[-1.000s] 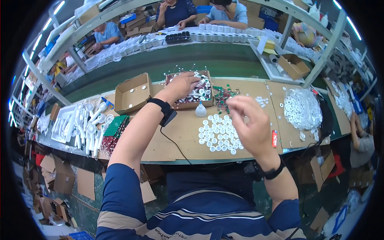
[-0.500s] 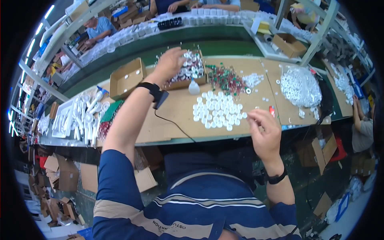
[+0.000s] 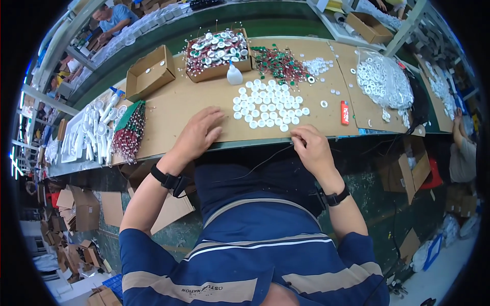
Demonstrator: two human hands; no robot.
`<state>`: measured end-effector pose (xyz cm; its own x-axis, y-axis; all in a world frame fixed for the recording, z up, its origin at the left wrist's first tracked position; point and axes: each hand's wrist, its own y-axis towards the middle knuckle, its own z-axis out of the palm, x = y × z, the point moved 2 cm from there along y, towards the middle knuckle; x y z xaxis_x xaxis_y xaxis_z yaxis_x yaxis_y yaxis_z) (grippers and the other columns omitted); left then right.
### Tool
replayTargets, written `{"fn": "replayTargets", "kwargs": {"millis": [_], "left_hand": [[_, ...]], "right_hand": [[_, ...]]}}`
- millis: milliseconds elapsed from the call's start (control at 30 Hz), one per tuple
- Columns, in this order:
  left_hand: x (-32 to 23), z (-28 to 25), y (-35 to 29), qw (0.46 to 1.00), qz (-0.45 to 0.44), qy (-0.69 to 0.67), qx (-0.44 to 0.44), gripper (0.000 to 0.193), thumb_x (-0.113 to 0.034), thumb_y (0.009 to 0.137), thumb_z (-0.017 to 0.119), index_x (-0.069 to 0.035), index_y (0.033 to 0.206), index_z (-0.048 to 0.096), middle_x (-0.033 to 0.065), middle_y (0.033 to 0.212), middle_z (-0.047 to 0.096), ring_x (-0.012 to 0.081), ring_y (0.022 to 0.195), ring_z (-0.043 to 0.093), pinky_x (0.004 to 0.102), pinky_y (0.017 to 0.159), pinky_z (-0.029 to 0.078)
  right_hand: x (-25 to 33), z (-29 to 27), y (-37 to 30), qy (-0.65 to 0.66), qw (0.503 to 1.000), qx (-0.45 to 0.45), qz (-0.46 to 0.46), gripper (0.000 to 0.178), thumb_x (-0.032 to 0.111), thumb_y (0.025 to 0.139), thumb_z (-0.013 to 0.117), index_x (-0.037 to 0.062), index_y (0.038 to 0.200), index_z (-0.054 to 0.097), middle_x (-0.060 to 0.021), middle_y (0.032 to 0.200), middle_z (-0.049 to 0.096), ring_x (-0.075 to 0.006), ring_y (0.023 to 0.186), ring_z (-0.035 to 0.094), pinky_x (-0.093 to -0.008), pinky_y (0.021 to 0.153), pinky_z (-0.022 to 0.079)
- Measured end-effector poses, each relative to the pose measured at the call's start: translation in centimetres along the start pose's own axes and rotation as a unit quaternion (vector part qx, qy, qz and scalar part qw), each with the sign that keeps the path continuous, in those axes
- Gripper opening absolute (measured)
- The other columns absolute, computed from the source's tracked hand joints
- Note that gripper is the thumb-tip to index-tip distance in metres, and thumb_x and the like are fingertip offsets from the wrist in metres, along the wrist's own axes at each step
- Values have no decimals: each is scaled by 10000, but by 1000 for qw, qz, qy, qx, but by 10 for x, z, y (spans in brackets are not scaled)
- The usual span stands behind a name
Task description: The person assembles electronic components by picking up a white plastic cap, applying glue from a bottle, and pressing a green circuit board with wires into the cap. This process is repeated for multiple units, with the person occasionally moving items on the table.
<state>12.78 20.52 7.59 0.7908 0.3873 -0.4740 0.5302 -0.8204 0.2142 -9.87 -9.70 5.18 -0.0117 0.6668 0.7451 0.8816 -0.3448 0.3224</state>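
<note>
Clock face centred on the loose cluster of round white plastic caps [image 3: 264,107], all on a broad brown cardboard bench covering [image 3: 168,112]. Towards three o'clock, a clear plastic bag [image 3: 397,92] full of white rings [image 3: 372,74]. Between ten and eleven, a brown cardboard box [image 3: 212,75] heaped with white discs [image 3: 219,48] and red wires. Between nine and ten, a shallower-filled open carton [image 3: 153,85]. Near eight, the left hand [image 3: 199,131], back upward, fingers loosely spread, palm hidden. Between four and five, the right hand [image 3: 312,149], thumb and fingertips close together, near the lowest caps; impossible to tell about anything pinched. Smaller: a white squeeze bottle [image 3: 234,76] by the box; at three, a red lighter [image 3: 345,113].
</note>
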Motion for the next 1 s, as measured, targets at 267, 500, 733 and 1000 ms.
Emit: {"fn": "replayTargets", "kwargs": {"millis": [267, 500, 733, 1000], "left_hand": [[-1, 17, -20, 1000, 0, 13, 14, 518, -143, 1041, 791, -47, 1542, 700, 203, 1663, 624, 432, 1585, 537, 510, 1344, 428], [1, 28, -13, 1000, 15, 9, -18, 509, -133, 1001, 823, -45, 1495, 735, 190, 1646, 640, 425, 1559, 559, 516, 1324, 443], [7, 22, 0, 999, 46, -10, -23, 457, -128, 935, 877, -41, 1376, 792, 183, 1533, 714, 424, 1463, 631, 519, 1270, 486], [7, 24, -2, 997, 4, -14, -74, 408, -125, 933, 881, -47, 1329, 816, 167, 1472, 755, 413, 1437, 656, 507, 1251, 510]], "right_hand": [[8, 18, 2, -99, 991, -11, -84, 176, 27, 979, 818, 4, 1153, 835, -142, 1120, 772, -358, 1004, 783, -430, 870, 636], [4, 13, 4, -107, 993, -16, -42, 177, 40, 966, 838, 12, 1141, 832, -142, 1129, 765, -368, 1052, 777, -446, 908, 636], [15, -4, -10, -68, 997, -30, -30, 179, 23, 963, 840, -13, 1139, 825, -161, 1145, 774, -371, 986, 788, -423, 862, 642], [-18, -59, -7, -125, 981, -138, 59, 174, 5, 954, 814, -10, 1127, 830, -183, 1178, 787, -390, 1075, 783, -443, 933, 640]]}}
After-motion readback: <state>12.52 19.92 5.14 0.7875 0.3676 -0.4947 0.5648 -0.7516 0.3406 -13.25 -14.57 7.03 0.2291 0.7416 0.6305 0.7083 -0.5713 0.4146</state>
